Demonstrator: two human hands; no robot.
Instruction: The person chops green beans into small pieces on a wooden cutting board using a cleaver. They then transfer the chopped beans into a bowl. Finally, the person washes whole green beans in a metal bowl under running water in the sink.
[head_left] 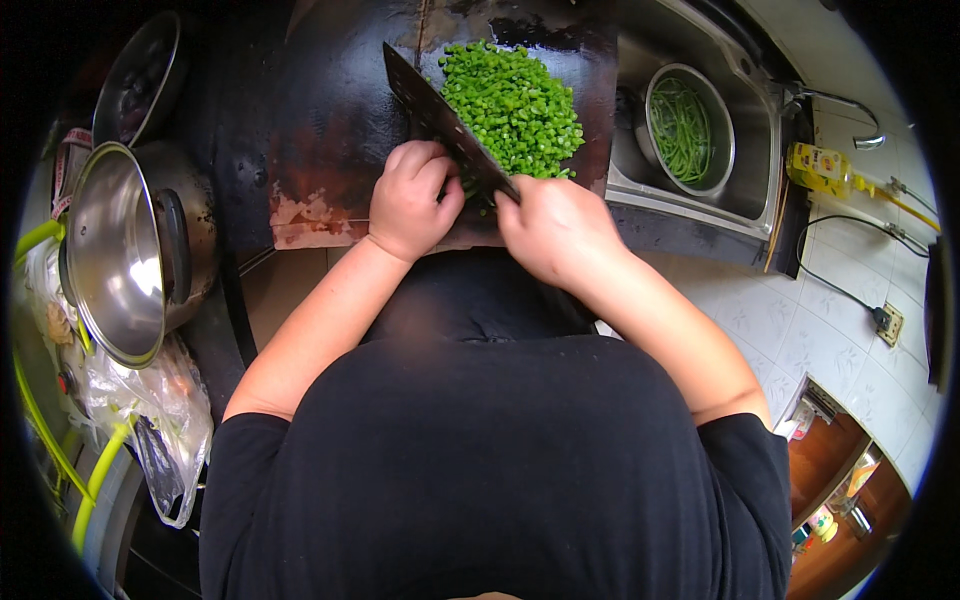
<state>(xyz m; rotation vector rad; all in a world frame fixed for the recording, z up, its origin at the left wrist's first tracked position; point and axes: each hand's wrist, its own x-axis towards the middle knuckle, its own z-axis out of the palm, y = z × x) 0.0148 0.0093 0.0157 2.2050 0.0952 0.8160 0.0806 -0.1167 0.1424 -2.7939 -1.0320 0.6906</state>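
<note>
My right hand [562,226] is wrapped around the handle of a dark, wide-bladed cleaver [440,115]. Its blade points away to the far left and stands beside a heap of finely chopped green beans [515,105]. My left hand [415,198] is closed, fingers curled and knuckles against the near side of the blade; whatever it may hold is hidden beneath it. Both hands are at the near edge of a dark, wet cutting board [335,110], with the chopped heap lying mostly beyond the cleaver.
Right of the board, a metal bowl of long green beans [684,135] stands in a steel sink [740,215] with a faucet [845,105]. A yellow bottle [820,168] is beside it. On the left are a steel pot [185,200], a wok-like pan [140,75] and a plastic bag [160,400].
</note>
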